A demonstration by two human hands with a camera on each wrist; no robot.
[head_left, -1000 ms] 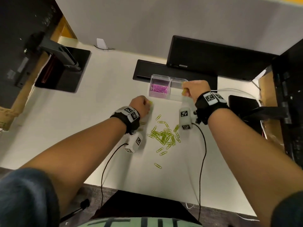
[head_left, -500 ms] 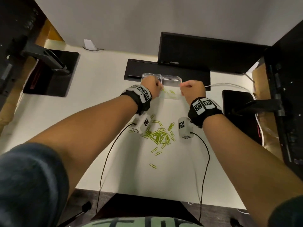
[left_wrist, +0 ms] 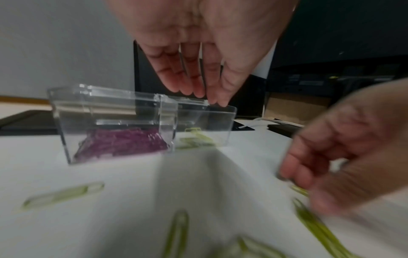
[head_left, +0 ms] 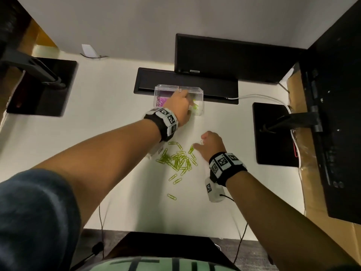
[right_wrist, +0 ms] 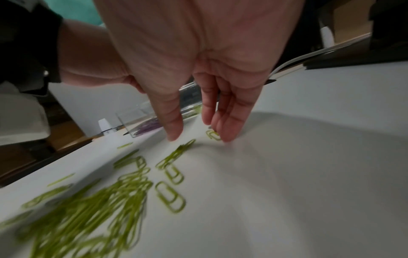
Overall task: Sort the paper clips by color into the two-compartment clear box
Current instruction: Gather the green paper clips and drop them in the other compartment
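Note:
The clear two-compartment box [head_left: 198, 90] stands at the back of the white desk, with pink clips [left_wrist: 121, 144] in its left compartment and a few green clips [left_wrist: 194, 141] in its right. My left hand [left_wrist: 198, 96] hovers over the right compartment, fingers straight and pointing down, holding nothing that I can see. A pile of green paper clips [head_left: 177, 161] lies on the desk nearer to me. My right hand [right_wrist: 199, 136] reaches down at the pile's far right edge, thumb and fingers spread, one fingertip [right_wrist: 227, 136] touching a single green clip [right_wrist: 213, 135].
A black bar [head_left: 214, 89] and a monitor [head_left: 234, 59] stand right behind the box. Black stand bases sit at the left [head_left: 41, 87] and right [head_left: 273, 133], with a white cable [head_left: 259, 96] between. Stray green clips [head_left: 172, 196] lie toward the desk's front edge.
My left hand has gone from the pile up to the box's right compartment. My right hand has come back from the box down to the pile's edge.

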